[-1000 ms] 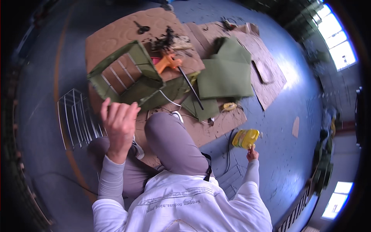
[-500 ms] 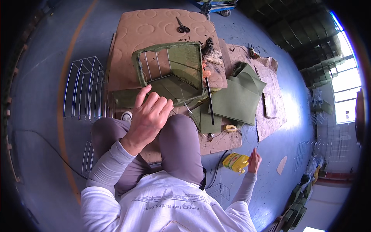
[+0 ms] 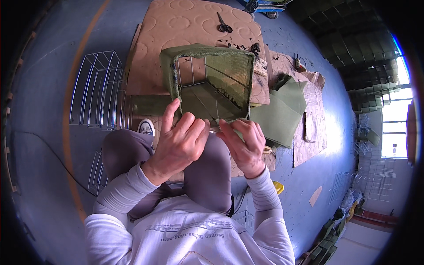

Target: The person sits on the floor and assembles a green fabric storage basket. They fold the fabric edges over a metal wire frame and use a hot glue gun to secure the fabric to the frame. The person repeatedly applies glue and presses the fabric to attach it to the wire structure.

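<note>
A box-shaped wire frame covered in green fabric [image 3: 236, 66] stands tilted before my knees, its open mouth toward me and metal wires showing inside. My left hand [image 3: 179, 143] grips its near rim at the left, the index finger stretched up along the side edge and the other fingers curled. Close beside those fingertips, my right hand [image 3: 247, 145] is pinched at the same near rim. Whatever lies between its fingertips is too small to make out. A thin pale strand runs down inside the box toward the fingers of both hands.
Embossed cardboard [image 3: 154, 66] lies beneath the box, with black scissors [image 3: 225, 27] on it. Green sheets [image 3: 276, 117] are at the right. A bare wire frame [image 3: 95, 90] stands at the left. My right arm partly hides a yellow bottle [image 3: 278, 187]. A blue cart [image 3: 269, 8] is at the back.
My right hand has come in from far right, beside the yellow bottle, to the box's near rim. The left hand stays on the rim. The view has shifted, and the box is tilted differently.
</note>
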### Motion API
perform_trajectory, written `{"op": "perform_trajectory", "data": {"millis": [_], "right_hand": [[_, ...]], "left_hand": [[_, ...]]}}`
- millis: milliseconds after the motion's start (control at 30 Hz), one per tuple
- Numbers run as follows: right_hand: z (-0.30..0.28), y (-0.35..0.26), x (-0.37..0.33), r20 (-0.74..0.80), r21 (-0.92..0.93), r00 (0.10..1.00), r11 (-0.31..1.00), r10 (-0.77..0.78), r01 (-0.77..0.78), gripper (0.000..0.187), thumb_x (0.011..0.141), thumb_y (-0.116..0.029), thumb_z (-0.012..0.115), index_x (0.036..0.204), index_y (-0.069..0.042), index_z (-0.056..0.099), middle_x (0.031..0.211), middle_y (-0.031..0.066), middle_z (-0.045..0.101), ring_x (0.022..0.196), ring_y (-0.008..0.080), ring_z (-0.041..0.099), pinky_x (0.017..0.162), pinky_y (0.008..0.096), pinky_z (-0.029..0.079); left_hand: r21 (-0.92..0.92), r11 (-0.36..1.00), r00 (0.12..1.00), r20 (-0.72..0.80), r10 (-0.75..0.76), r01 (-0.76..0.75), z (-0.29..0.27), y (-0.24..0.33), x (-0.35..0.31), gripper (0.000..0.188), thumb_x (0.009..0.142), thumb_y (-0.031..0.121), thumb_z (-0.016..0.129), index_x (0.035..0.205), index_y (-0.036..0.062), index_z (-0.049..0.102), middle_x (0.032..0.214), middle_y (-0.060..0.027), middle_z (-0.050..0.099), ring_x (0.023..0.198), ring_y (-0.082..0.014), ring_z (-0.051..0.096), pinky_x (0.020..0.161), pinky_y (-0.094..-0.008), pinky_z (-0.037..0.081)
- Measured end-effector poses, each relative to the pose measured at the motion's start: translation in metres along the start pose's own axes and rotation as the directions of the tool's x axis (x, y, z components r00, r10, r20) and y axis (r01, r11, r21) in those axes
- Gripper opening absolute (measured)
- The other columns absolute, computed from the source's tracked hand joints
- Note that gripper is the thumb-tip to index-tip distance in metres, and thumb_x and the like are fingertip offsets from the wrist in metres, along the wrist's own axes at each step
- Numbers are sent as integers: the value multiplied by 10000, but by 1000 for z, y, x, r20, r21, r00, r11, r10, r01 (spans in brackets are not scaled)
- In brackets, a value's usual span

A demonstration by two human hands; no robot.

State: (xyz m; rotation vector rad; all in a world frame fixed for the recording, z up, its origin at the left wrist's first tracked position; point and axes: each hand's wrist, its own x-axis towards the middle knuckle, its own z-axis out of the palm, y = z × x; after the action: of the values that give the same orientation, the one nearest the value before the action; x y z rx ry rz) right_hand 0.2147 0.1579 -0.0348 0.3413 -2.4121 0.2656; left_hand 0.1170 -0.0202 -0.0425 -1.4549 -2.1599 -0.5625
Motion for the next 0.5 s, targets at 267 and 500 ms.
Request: {"op": "perform_trajectory", "data": {"millis": [267,500], "right_hand": [[9,1,-3,75,88,995,993,68,-75,412,677,-139,793,1056,-14,691,967,73,636,834,227,617,661,339,487],[11,7,2,97,72,995,997,-7,0,431,647,-109,800,1051,-17,682,942,67,631,816,230,611,664,354,485]], "left_hand": [[-62,998,1000,6,15,-14,1,0,-7,68,802,71,720,853,28,731,726,8,479,750,-148,545,1091,-568,323],[-55,999,1000,-6,1,-2,-1,1,-8,62,798,81,715,848,45,709,728,7,457,748,-147,543,1095,-563,310]]}}
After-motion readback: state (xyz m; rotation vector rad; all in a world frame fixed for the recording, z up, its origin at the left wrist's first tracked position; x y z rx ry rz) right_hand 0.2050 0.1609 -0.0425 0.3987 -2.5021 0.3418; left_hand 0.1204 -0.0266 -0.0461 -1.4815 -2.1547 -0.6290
